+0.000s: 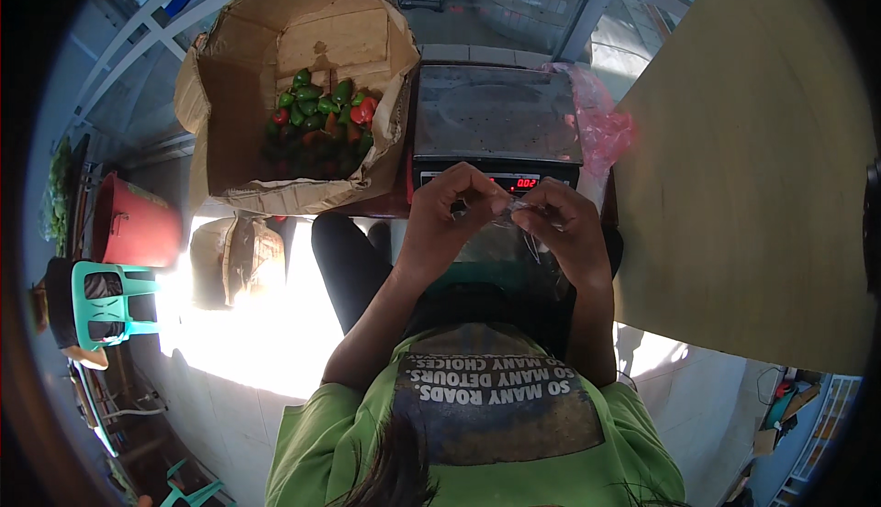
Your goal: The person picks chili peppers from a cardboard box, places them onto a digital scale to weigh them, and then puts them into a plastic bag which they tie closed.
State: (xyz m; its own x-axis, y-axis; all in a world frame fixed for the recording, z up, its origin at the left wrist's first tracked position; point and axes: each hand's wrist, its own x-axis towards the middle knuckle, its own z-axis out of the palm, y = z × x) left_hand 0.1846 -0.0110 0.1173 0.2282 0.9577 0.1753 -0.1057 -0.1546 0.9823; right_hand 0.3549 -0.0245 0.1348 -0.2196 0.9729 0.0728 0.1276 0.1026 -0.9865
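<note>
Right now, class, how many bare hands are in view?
2: the left hand and the right hand, meeting as they pinch the clear plastic near the scale. Neither is hidden; no others show.

Here's the bench [390, 205], a reddish-brown edge peeking out below its load! On the left, a big open cardboard box [303, 197], flaps bent and ragged, rising from the surface. Right beside it, the dark digital scale [496, 117], broad flat platter on top, red digits glowing at the front! Down to the floor [225, 424]: pale tiles, a blazing patch of sunlight, and standing on it a smaller cardboard box [213, 264], with a red bucket [142, 222] and a turquoise plastic chair [115, 307] further left!
</note>
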